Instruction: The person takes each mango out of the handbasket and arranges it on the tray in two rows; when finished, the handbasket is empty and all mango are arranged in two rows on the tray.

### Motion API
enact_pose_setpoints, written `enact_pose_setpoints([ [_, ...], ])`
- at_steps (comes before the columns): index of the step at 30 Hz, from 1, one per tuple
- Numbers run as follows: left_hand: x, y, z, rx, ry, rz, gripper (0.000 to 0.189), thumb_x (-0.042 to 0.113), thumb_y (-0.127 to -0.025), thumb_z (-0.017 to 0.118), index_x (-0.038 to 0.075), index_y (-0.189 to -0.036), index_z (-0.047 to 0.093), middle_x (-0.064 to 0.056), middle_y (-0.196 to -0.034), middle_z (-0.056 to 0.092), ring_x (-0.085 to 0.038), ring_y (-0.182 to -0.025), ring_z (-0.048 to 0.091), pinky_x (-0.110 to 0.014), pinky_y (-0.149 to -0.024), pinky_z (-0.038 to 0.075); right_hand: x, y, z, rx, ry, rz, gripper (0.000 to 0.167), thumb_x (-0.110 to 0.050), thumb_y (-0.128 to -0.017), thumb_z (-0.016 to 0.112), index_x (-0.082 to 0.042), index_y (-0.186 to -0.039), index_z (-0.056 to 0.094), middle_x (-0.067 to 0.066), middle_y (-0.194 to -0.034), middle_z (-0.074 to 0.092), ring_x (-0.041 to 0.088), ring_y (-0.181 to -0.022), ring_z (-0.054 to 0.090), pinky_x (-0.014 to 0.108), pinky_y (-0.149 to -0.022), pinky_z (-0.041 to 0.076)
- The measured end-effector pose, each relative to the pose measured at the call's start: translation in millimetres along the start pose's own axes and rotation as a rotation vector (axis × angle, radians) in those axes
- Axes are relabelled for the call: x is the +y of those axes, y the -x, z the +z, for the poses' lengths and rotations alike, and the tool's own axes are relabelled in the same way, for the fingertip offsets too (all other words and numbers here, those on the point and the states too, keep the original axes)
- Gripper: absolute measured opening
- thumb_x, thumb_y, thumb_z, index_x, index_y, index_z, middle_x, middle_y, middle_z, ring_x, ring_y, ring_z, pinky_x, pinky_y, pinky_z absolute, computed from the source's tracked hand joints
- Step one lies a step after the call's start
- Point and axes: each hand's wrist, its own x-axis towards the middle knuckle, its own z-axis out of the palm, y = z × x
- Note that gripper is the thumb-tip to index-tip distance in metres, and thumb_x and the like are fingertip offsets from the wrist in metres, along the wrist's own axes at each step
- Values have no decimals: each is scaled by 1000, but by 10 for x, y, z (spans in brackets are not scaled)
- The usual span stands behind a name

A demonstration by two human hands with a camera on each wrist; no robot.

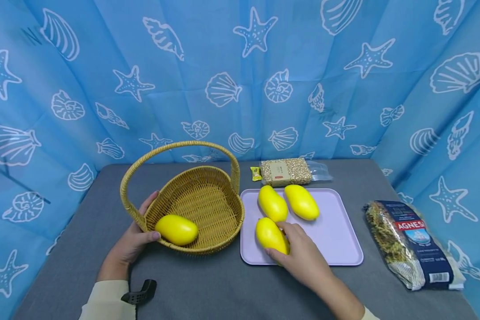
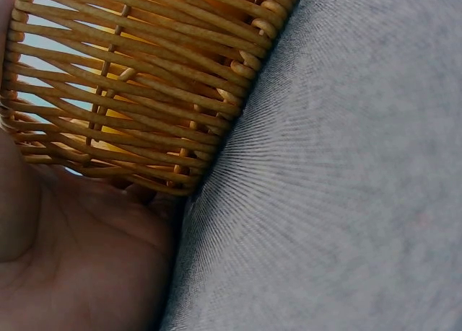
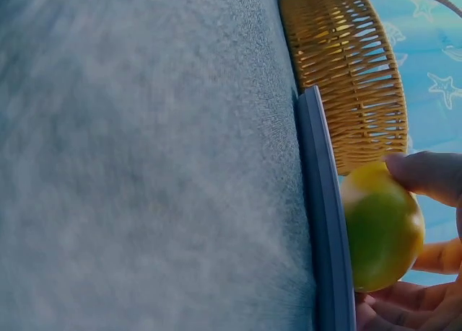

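A wicker basket point(image 1: 206, 204) with a tall arched handle stands on the left part of the table. One yellow mango point(image 1: 177, 230) lies inside it, at the left. My left hand point(image 1: 130, 244) grips the basket's left side, thumb at the rim and fingers round the outer wall. On the lilac tray point(image 1: 336, 235), my right hand point(image 1: 304, 255) holds a mango point(image 1: 270, 234) between thumb and fingers at the front left. Two more mangoes, one left point(image 1: 273, 203) and one right point(image 1: 302, 202), lie behind it. In the right wrist view the held mango point(image 3: 382, 230) sits just above the tray's edge point(image 3: 325, 201).
Behind the tray lie a clear bag of pale beans or grains point(image 1: 300, 171) and a small yellow packet point(image 1: 256, 174). A pasta bag point(image 1: 414, 244) lies at the right. Blue shell-patterned curtain point(image 1: 240, 89) surrounds the grey table point(image 1: 208, 289) at back and sides.
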Motion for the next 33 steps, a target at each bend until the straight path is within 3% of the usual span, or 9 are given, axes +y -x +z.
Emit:
enact_pose_setpoints([
  [4, 10, -6, 11, 3, -3, -3, 106, 2, -96, 80, 27, -177, 15, -18, -178, 17, -32, -157, 28, -25, -116, 33, -7, 10, -16, -14, 7, -11, 66, -33, -90, 92, -4, -143, 65, 5, -122, 65, 19, -102, 59, 48, -89, 51],
  [13, 30, -14, 27, -23, 10, 12, 103, 2, -98, 77, 27, -177, 15, -19, -178, 16, -32, -157, 29, -26, -116, 34, -3, 2, -49, -81, -18, 18, 67, -27, -92, 90, -5, -149, 62, 3, -121, 64, 16, -95, 54, 42, -85, 51],
  [23, 24, -3, 9, -13, -2, 11, 104, 2, -98, 78, 27, -177, 15, -19, -179, 15, -32, -157, 28, -25, -116, 33, 16, 9, -40, -67, -49, -12, 68, -33, -93, 90, -5, -149, 63, 6, -129, 66, 16, -103, 60, 46, -92, 54],
  [33, 47, -6, 26, -15, -9, 11, 103, 0, -98, 76, 26, -177, 14, -18, -179, 16, -32, -157, 29, -26, -116, 34, 25, 0, -16, -61, -52, 12, 63, -27, -94, 89, -5, -148, 63, 6, -125, 66, 16, -100, 62, 45, -91, 56],
])
